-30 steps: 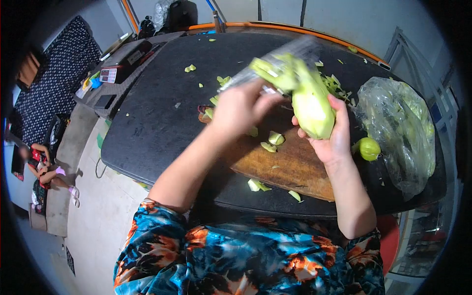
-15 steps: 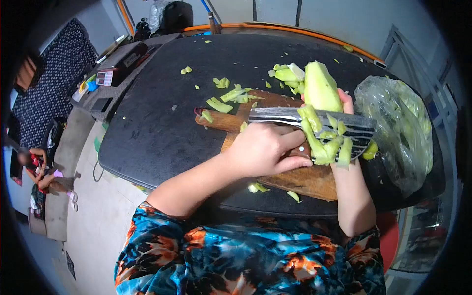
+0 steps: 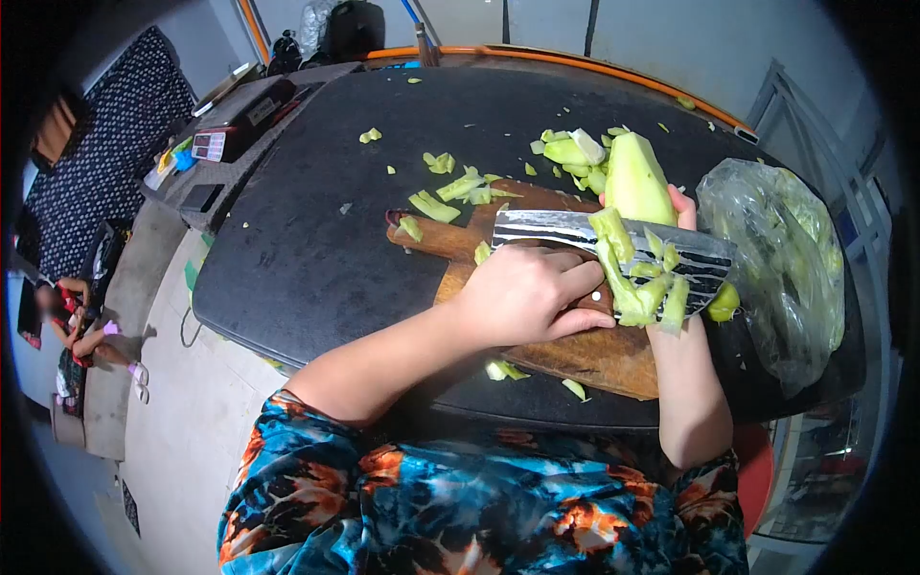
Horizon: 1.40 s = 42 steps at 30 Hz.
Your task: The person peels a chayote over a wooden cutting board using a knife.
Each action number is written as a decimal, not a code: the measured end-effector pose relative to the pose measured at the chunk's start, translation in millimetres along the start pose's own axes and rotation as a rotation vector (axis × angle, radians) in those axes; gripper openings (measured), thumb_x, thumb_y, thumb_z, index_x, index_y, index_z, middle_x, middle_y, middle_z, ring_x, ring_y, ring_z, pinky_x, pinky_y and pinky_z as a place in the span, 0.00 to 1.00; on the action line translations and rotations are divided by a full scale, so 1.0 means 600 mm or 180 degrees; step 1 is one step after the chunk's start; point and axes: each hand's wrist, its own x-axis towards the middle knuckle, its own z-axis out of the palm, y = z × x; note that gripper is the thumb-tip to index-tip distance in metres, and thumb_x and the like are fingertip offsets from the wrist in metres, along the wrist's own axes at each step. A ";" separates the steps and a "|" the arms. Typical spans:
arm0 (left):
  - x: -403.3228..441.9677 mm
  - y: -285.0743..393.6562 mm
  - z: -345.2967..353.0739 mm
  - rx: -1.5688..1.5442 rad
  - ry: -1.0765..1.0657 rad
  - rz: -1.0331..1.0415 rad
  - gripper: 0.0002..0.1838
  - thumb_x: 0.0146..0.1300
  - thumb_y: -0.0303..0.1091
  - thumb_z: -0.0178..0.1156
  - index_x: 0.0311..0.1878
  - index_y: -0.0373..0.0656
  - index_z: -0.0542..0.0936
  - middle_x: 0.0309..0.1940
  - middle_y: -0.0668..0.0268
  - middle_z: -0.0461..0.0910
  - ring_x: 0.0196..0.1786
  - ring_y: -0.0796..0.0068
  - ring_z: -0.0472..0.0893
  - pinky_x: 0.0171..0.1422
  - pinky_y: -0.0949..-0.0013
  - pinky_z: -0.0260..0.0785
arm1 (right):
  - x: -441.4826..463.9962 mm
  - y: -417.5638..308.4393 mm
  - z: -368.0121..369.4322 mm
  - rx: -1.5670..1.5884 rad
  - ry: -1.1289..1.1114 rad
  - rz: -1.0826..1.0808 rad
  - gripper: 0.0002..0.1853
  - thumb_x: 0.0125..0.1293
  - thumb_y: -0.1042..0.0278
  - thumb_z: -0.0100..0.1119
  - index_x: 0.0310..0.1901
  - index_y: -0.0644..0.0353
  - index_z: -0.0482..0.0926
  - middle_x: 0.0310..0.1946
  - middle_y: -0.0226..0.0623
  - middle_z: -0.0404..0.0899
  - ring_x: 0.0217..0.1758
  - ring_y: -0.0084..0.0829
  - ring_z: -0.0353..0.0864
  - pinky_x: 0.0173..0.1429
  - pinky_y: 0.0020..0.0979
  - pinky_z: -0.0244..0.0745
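Observation:
My left hand (image 3: 537, 292) is closed round the brown riveted handle of a wide-bladed kitchen knife (image 3: 537, 225). Strips of green peel (image 3: 632, 287) cling to the blade, which lies across my right forearm and wrist. Behind the blade, my right hand (image 3: 682, 206) grips a peeled pale-green vegetable (image 3: 636, 182), tilted upright with flat-cut sides; most of that hand is hidden. Beneath both hands is a wooden cutting board (image 3: 594, 359) with its handle to the left. Cut pale chunks and peel (image 3: 575, 149) lie just beyond the vegetable.
A clear plastic bag (image 3: 767, 259) with green contents stands at the right of the black table (image 3: 307, 259). A green piece (image 3: 724, 303) lies beside it. Peel scraps (image 3: 441, 163) are scattered about. On a side table sits a scale (image 3: 216, 144). A person (image 3: 81, 331) sits far left.
The view has shifted slightly. Both hands keep their holds, and the knife, the vegetable and the peel on the blade stay in nearly the same arrangement.

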 end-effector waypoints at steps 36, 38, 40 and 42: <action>0.002 -0.007 -0.016 -0.0290 0.0121 0.0056 0.18 0.57 0.51 0.66 0.34 0.44 0.78 0.23 0.61 0.78 0.25 0.58 0.80 0.30 0.61 0.71 | 0.000 0.003 -0.006 0.0262 0.0175 -0.0165 0.26 0.65 0.45 0.49 0.49 0.61 0.77 0.39 0.41 0.82 0.41 0.34 0.83 0.47 0.35 0.80; 0.000 -0.007 -0.012 -0.0301 0.0099 0.0098 0.19 0.58 0.51 0.65 0.35 0.44 0.78 0.23 0.61 0.78 0.25 0.58 0.80 0.29 0.61 0.71 | -0.003 0.001 -0.003 0.0269 0.0004 -0.0081 0.28 0.66 0.43 0.47 0.51 0.63 0.77 0.40 0.44 0.82 0.40 0.36 0.83 0.47 0.35 0.80; -0.001 -0.007 -0.006 -0.0256 0.0045 0.0101 0.19 0.58 0.52 0.64 0.35 0.45 0.78 0.23 0.62 0.79 0.24 0.58 0.80 0.28 0.61 0.71 | -0.005 -0.001 -0.015 0.0256 -0.0245 -0.0068 0.30 0.67 0.44 0.45 0.53 0.65 0.76 0.43 0.48 0.82 0.42 0.38 0.84 0.49 0.37 0.81; -0.002 -0.008 0.000 -0.0141 -0.0026 0.0052 0.19 0.59 0.54 0.63 0.35 0.45 0.78 0.23 0.62 0.79 0.23 0.59 0.80 0.28 0.61 0.71 | -0.004 -0.002 -0.017 0.0259 -0.0214 -0.0038 0.29 0.67 0.44 0.45 0.53 0.65 0.76 0.43 0.48 0.82 0.41 0.37 0.84 0.48 0.36 0.81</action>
